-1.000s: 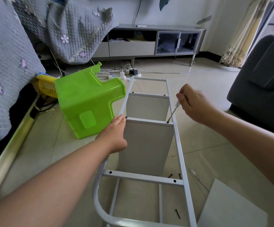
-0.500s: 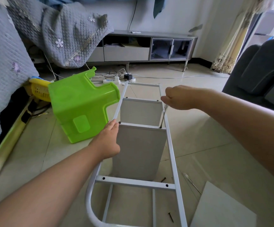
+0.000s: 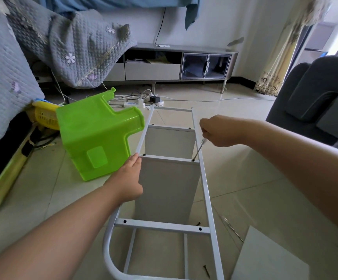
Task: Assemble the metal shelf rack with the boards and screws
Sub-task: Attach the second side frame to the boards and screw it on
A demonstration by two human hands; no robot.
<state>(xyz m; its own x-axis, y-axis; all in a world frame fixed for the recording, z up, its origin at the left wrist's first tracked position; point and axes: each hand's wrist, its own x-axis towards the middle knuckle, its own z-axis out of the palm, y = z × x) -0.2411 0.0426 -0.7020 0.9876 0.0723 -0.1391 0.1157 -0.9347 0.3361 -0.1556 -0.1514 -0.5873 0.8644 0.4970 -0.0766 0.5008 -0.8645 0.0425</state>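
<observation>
A white metal rack frame (image 3: pixel 208 199) lies flat over the tiled floor, with two grey boards standing under its rungs. My left hand (image 3: pixel 128 178) grips the frame's left rail beside the nearer board (image 3: pixel 167 188). My right hand (image 3: pixel 220 130) holds a screwdriver (image 3: pixel 198 149) whose tip sits in the screw hole at the right end of that board's rung. A farther board (image 3: pixel 170 139) stands one rung back. Black screws (image 3: pixel 206 271) lie on the floor inside and near the frame.
A green plastic stool (image 3: pixel 95 134) lies tipped over just left of the frame. A loose white board (image 3: pixel 269 257) lies at bottom right, with a thin metal tool (image 3: pixel 231 228) beside it. A power strip (image 3: pixel 135 104) and cables lie beyond the frame. A dark sofa (image 3: pixel 315 98) stands right.
My right hand has turned on the screwdriver while its tip stays in the same screw hole. My left hand keeps its hold on the left rail. The camera view has tilted slightly.
</observation>
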